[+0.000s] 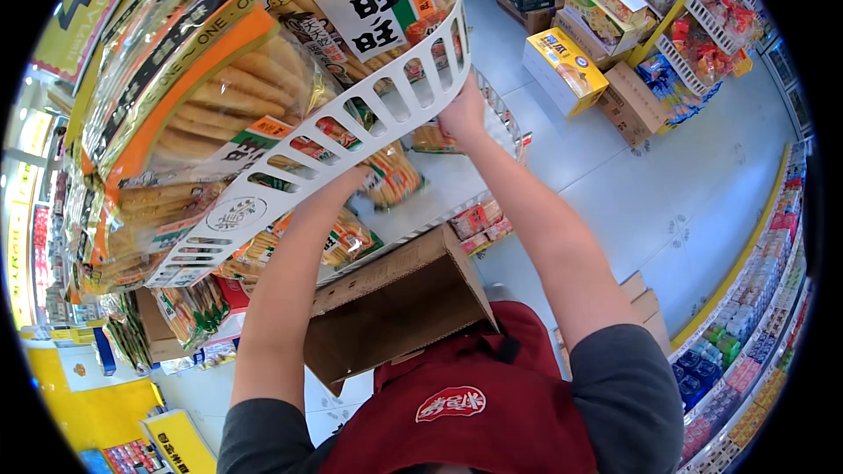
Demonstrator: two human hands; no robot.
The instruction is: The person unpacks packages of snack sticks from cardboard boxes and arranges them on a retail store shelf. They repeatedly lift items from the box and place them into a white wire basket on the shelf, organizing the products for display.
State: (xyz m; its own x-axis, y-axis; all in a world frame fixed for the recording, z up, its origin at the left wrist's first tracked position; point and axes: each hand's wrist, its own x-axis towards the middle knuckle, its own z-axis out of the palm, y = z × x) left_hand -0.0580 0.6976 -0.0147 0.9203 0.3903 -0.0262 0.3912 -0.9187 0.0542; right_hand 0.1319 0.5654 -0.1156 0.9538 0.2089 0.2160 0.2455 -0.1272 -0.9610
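Both of my arms reach under the white slotted rim [355, 138] of an upper shelf basket. My left hand [357, 178] is at a clear pack of rice crackers [394, 179] over the white lower shelf [438, 178]; its fingers are mostly hidden, so its grip is unclear. My right hand [465, 112] is farther to the right, beside another cracker pack [433, 138], and the rim covers its fingertips. Large bags of long crackers [230, 99] fill the upper basket. More cracker packs [346, 237] lie on the lower shelf near my left forearm.
An open cardboard carton [402, 309] stands between my apron and the lower shelf, its inside dark. Boxes, including a yellow carton [566, 72], sit on the tiled floor at upper right. Stocked shelving [744, 316] curves along the right. Hanging packs [188, 313] are at left.
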